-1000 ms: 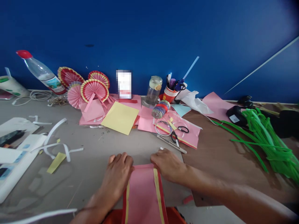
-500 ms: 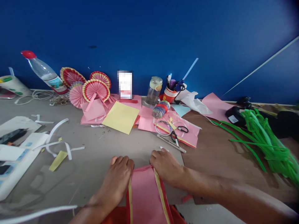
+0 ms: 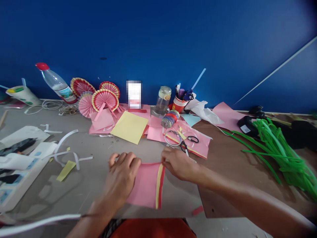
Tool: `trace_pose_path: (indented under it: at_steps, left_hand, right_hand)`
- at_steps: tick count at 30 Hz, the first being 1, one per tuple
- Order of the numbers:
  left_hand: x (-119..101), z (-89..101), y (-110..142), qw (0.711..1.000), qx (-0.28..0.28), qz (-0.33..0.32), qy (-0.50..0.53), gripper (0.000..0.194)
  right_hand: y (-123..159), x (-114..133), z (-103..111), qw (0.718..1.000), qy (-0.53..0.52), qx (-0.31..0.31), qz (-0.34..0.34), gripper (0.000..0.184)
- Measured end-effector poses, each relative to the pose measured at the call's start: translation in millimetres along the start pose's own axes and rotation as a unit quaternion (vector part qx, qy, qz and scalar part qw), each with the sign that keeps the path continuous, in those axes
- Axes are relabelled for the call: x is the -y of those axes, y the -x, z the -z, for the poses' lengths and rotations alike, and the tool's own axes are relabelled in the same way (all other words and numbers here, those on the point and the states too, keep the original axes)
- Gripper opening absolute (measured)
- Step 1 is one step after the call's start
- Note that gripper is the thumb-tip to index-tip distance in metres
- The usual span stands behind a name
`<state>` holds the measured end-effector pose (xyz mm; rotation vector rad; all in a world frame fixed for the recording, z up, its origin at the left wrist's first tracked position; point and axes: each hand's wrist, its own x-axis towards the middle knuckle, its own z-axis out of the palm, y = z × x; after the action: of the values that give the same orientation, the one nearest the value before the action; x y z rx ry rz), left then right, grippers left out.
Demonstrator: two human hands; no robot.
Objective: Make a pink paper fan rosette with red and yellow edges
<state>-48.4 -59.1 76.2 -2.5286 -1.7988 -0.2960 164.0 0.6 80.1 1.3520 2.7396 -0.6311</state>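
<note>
1 pink sheet (image 3: 146, 185) | left grip (image 3: 123, 173), right grip (image 3: 178, 165) holding it | 1 yellow sheet (image 3: 130, 127)

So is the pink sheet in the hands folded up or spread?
Mostly spread: the pink sheet shows a broad face between left hand and right hand. Far-edge creasing: cannot tell.

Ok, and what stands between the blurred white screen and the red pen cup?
A clear lidded bottle stands between the screen and the red pen cup, in the head view; a multicoloured roll lies nearer the camera.
</note>
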Motion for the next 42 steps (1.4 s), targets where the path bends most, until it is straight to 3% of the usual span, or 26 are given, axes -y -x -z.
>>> trace_pose_path:
  at_steps: [3,6,8,9,15,18,21,25,30,36,42]
  left_hand:
    - [2.5,18.2,-9.7,0.991,-0.129,0.012,-0.047,0.021]
    - [3.6,29.5,-8.9,0.959,-0.276,0.003,-0.070,0.013]
    - [2.3,25.4,1.0,0.951,-0.305,-0.011,-0.055,0.014]
    - [1.0,19.0,8.3,0.959,-0.282,-0.005,-0.035,0.016]
    - [-7.2,-45.3,50.3,0.990,-0.115,-0.054,0.052,0.031]
    - [-6.2,-62.3,56.5,0.993,-0.058,-0.048,0.093,0.032]
    - [-1.9,-64.3,55.1,0.989,-0.021,-0.031,0.145,0.027]
    - [3.1,-60.1,52.1,0.981,0.031,-0.008,0.193,0.027]
    - [0.6,-54.2,46.5,0.976,0.100,0.041,0.189,0.028]
    - [-4.0,-50.3,37.5,0.978,0.151,0.083,0.115,0.023]
    - [-2.5,-50.2,35.6,0.982,0.173,0.047,0.060,0.027]
  right_hand:
    - [2.6,3.3,30.1,0.984,0.093,-0.149,0.027,0.018]
    - [19.0,12.0,51.4,0.938,0.160,-0.300,0.067,0.023]
    - [32.7,15.8,47.4,0.918,0.175,-0.342,0.100,0.022]
    - [38.4,16.1,38.5,0.917,0.171,-0.341,0.117,0.022]
    - [46.9,0.8,-56.6,0.968,0.130,-0.173,0.126,0.021]
    - [41.5,-6.3,-77.2,0.988,0.099,-0.065,0.098,0.016]
    - [35.8,-9.4,-71.3,0.995,0.054,0.016,0.080,0.017]
    - [29.0,-11.3,-56.1,0.996,-0.026,0.066,0.050,0.020]
    - [18.7,-14.7,-50.4,0.982,-0.146,0.115,-0.036,0.013]
    - [6.7,-16.6,-46.2,0.978,-0.120,0.133,-0.103,0.003]
    - [-0.5,-14.5,-41.3,0.981,-0.034,0.181,-0.068,0.007]
